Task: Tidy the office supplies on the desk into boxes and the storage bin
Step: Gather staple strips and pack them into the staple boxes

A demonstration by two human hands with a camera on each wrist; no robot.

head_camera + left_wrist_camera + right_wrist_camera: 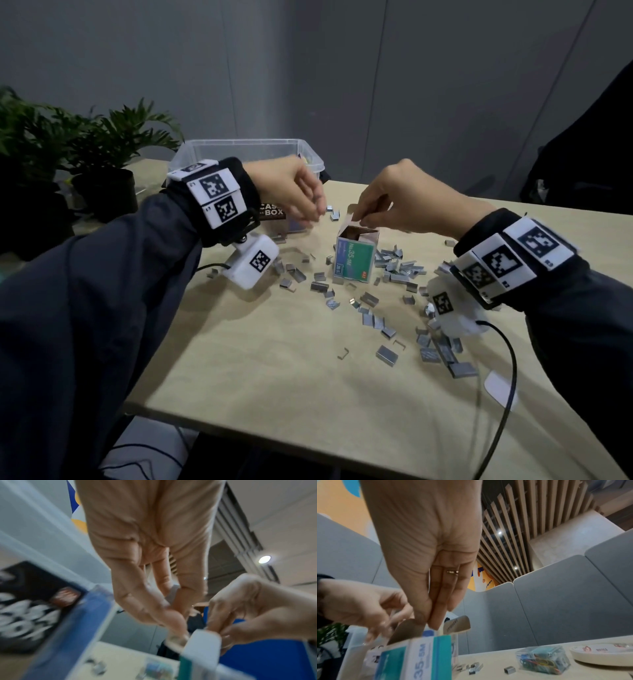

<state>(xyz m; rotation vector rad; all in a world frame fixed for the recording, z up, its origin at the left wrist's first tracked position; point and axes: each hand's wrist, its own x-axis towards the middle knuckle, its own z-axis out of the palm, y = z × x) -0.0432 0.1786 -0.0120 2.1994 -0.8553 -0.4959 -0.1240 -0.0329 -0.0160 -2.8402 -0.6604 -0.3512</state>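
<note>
While the staple box [354,255] is being steadied upright mid-tabletop by its flap, pinched in the right hand [399,202], a staple strip [173,593] is being pinched by the left hand [291,192]. If the flap is being tugged too hard, the light box is likely being tipped, and staples spilled.

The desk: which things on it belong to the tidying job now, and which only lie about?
Belonging to the job:
- staple box, open, upright; right hand pinches its flap
- staple strip, pinched by left hand
- loose staples scattered on the desk
- clear storage bin
- clear box of coloured paper clips

Lying about:
- potted plants
- white dish
</note>
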